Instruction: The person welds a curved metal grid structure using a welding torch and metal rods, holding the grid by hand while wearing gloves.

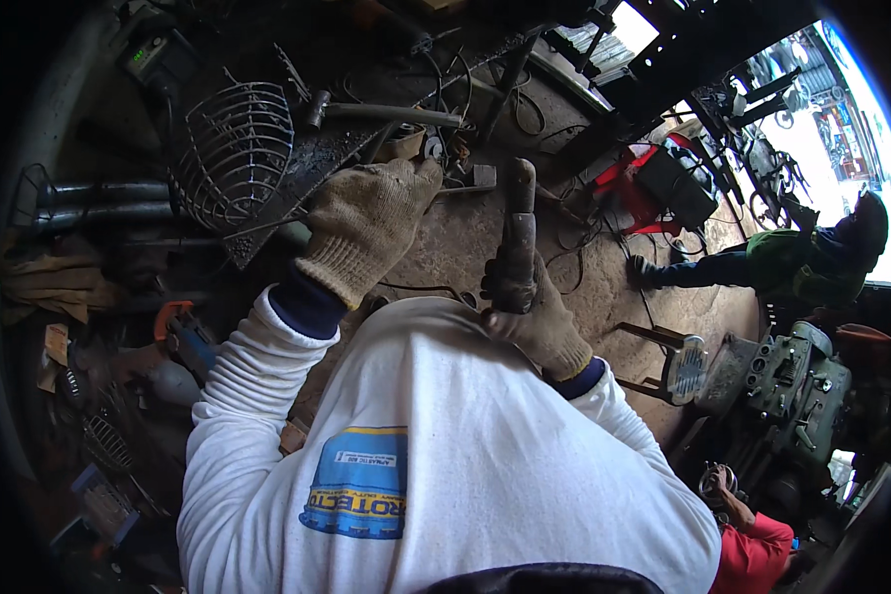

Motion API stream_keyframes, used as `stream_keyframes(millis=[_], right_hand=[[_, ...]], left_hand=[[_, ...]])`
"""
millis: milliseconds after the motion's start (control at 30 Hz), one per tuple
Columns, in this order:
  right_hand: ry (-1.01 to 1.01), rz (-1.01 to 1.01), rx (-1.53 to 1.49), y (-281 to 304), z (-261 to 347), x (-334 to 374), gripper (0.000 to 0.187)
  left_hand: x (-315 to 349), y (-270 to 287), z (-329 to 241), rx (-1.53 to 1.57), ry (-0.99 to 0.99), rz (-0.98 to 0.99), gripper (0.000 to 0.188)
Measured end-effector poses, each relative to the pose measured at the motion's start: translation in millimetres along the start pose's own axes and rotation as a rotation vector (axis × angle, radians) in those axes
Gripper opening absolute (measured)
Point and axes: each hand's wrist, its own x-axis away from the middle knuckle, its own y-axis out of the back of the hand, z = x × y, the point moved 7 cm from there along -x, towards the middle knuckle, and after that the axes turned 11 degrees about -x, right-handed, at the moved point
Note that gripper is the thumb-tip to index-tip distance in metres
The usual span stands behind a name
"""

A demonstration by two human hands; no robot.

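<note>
My left hand (371, 223), in a knit work glove, is closed beside the bench edge, its fingers bunched toward the upper right. A thin rod (267, 226) runs from it toward a curved metal grille (236, 153); whether the hand grips that rod is unclear. My right hand (544, 322), gloved too, is wrapped round the black lower part of a dark cylindrical tool (518, 238). This tool stands upright in view, with a rounded brownish end on top. A hammer (386, 114) lies beyond my left hand, near the grille.
Cables trail over the floor (445, 252). On the right stand a stool (685, 366), a grey-green machine (792, 386) and a red-and-black item (653, 188). One person (812, 257) is at the far right; another in red (752, 544) is lower right. Metal pieces crowd the left.
</note>
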Motion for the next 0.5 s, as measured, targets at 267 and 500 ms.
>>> stream_keyframes(millis=[267, 500], right_hand=[[-0.132, -0.129, 0.200, -2.6, 2.2, -5.4, 0.098], [-0.162, -0.169, 0.189, -9.9, 16.4, -9.0, 0.093]], left_hand=[[6.5, -2.3, 3.9, -0.060, -0.003, -0.032, 0.031], [1.8, -1.8, 4.4, -0.172, 0.029, 0.033, 0.036]])
